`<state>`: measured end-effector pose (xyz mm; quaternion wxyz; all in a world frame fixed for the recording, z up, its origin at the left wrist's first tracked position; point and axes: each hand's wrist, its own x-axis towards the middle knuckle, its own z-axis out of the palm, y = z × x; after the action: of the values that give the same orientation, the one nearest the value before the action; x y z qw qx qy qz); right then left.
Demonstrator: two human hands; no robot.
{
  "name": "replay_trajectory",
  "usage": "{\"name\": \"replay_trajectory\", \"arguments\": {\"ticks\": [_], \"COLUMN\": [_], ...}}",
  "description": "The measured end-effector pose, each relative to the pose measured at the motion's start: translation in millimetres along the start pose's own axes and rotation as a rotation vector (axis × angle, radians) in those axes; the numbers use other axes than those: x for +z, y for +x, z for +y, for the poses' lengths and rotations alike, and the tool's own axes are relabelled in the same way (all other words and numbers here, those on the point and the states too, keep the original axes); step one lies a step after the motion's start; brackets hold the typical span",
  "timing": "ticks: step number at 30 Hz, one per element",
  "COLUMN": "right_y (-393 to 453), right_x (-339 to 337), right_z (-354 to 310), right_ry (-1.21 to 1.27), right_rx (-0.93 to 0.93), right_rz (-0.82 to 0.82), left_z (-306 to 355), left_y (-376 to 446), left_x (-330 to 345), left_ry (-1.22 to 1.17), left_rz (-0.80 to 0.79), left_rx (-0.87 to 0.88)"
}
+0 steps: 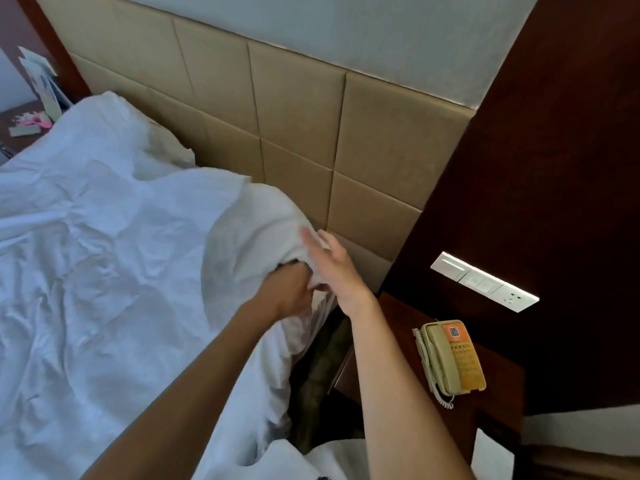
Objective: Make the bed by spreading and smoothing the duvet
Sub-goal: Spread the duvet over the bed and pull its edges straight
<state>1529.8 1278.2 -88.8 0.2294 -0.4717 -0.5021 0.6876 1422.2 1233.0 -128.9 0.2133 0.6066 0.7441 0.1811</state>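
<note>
Both forearms are entering from the bottom of the frame and converging at centre. The left hand (291,289) is gripping a bunched corner of the white duvet (104,254), fingers curled into the fabric. The right hand (332,265) is lying against the same corner with fingers extended, grasping nothing.

The duvet is covering the bed across the left half of the frame, heavily creased, with its raised corner near the padded headboard (294,109). Its long axis appears to be running from lower left toward the headboard at upper right.

Spreading is in progress. The next move probably calls for drawing the corner toward the headboard, then smoothing creases. A telephone (450,358) is sitting on the nightstand (391,320) at right.
</note>
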Motion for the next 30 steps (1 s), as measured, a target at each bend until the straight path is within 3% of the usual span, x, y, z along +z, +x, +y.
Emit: {"name": "replay_trajectory", "arguments": {"ticks": [3, 4, 6, 8, 10, 19, 21, 24, 27, 30], "right_y": [11, 19, 31, 40, 46, 51, 48, 43, 42, 37], "right_x": [-16, -25, -42, -57, -65, -80, -85, -93, -99, -102], "right_z": [10, 19, 34, 39, 35, 34, 33, 35, 36, 33], "right_ry": [-0.189, -0.202, -0.172, -0.092, -0.087, -0.164, -0.196, -0.271, -0.226, 0.080], "right_rx": [0.087, 0.116, 0.154, 0.170, 0.119, -0.018, -0.041, -0.041, -0.026, -0.027], "right_rz": [0.081, 0.161, 0.352, 0.461, 0.491, 0.401, 0.362, 0.257, 0.169, 0.136], "left_z": [28, 36, 38, 36, 41, 41, 36, 38, 56, 84], "left_y": [0, -4, -2, -2, 4, 28, 36, 47, 55, 63], "left_x": [33, 30, 29, 31, 41, 53, 46, 34, 27, 30], "left_ry": [0.409, 0.424, 0.411, 0.262, 0.030, -0.576, -0.796, -0.972, -0.919, -0.782], "left_rz": [-0.373, -0.365, -0.070, -0.016, 0.015, 0.621, 0.562, 0.302, 0.353, 0.425], "left_rx": [0.077, 0.103, 0.270, 0.366, 0.345, -0.336, -0.348, -0.316, -0.372, -0.259]}}
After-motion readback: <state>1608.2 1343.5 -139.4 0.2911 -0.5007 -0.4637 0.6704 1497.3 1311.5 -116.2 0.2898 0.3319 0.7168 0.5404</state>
